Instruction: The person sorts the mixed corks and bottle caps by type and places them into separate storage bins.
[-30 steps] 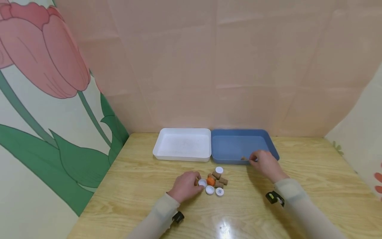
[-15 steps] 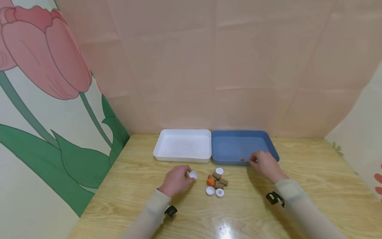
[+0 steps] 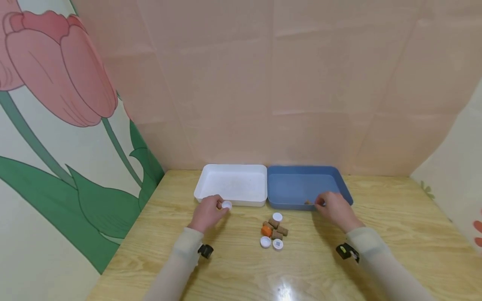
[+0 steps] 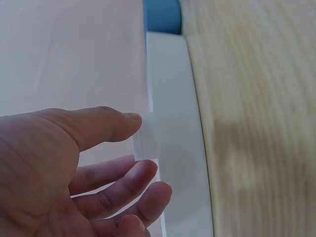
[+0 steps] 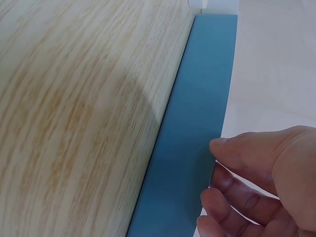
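Note:
My left hand [image 3: 207, 212] pinches a small white bottle cap [image 3: 226, 205] between thumb and fingers, right at the front rim of the white tray [image 3: 258, 203]. In the left wrist view the ribbed side of the cap [image 4: 146, 139] overlaps the tray wall [image 4: 178, 133]. My right hand [image 3: 334, 209] stays at the front rim of the blue tray [image 3: 288, 206], fingers loosely curled. The right wrist view shows a gap between its thumb [image 5: 242, 150] and fingers, with nothing seen in it. A small brown piece [image 3: 308, 202] lies inside the blue tray beside these fingers.
In front of the trays sit several brown corks [image 3: 282, 230], an orange cap [image 3: 266, 230] and three white caps, one at the back [image 3: 277, 217] and two nearer [image 3: 265, 242]. The trays stand side by side against the pink-covered wall [image 3: 241, 104].
My left hand has taken a white cap from the group and carried it left and back to the white tray's front rim. The right hand has stayed in place.

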Available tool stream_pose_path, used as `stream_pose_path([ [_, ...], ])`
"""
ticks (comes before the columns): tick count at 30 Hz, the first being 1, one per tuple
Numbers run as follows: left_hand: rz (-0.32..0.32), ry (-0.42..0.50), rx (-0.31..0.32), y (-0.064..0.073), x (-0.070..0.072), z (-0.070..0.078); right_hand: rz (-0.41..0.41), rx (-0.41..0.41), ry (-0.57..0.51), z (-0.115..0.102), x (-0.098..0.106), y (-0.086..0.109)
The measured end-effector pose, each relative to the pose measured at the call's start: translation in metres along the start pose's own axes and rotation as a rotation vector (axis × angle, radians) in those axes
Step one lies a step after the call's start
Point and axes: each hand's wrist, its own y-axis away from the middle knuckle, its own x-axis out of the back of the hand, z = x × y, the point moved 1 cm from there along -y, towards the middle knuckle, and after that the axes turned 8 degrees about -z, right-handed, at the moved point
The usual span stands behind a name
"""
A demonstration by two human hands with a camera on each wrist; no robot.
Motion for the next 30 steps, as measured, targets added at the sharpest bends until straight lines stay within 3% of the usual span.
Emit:
stream_pose_path([
  [11,0.065,-0.013,0.078,-0.021,0.009,-0.011,0.017,0.007,0.004,0.002,-0.002,0.000],
  [21,0.068,-0.012,0.126,-0.039,0.011,-0.016,0.004,-0.006,0.001,0.001,-0.002,-0.002],
  [30,0.069,-0.079,0.148,-0.051,0.010,-0.018,-0.026,-0.031,0.003,-0.001,-0.001,-0.001],
])
